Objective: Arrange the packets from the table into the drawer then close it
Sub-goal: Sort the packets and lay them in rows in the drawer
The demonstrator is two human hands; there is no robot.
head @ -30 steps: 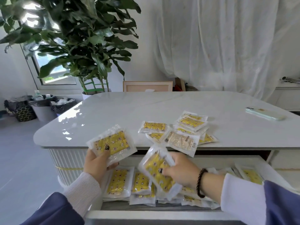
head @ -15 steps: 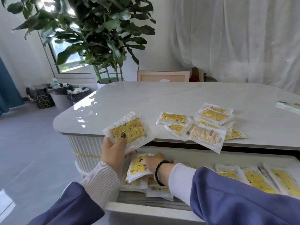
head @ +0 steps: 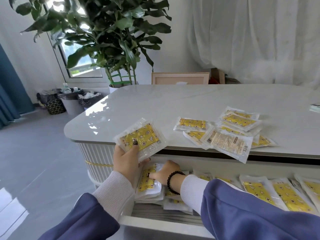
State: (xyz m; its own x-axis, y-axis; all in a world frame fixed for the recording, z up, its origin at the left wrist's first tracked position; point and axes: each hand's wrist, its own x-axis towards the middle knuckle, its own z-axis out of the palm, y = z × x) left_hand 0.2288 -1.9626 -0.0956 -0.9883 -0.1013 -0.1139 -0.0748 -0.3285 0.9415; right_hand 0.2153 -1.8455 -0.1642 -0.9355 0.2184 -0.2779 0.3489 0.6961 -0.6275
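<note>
Where the drawer (head: 166, 220) stands pulled out below the desk's near edge, its white front rail runs left to right nearest the camera, with a strip of bare grey floor just behind it. At its left end the right hand (head: 163, 172) reaches across, fingers curled with the thumb pressed on a packet (head: 149, 181) that lies atop a small stack, long axis running near to far, tilted a little. More packets (head: 284, 194) lie in a row along the drawer to the right, long axes also near to far, partly hidden by the blue sleeve (head: 251, 210). Just above the drawer's left end, the left hand (head: 127, 157) grips a second packet (head: 140, 138) from below, thumb on its face; it is held flat and turned diagonally, over the desk's near edge. On the desk (head: 155, 104) a loose pile (head: 225, 132) sits close to the near edge, right of centre, packets overlapping at mixed angles; one pale-faced packet (head: 228, 144) overhangs the edge. The desk's left and far parts are open surface. Beyond stand a plant (head: 107, 32) and bins (head: 71, 103) on the floor.
</note>
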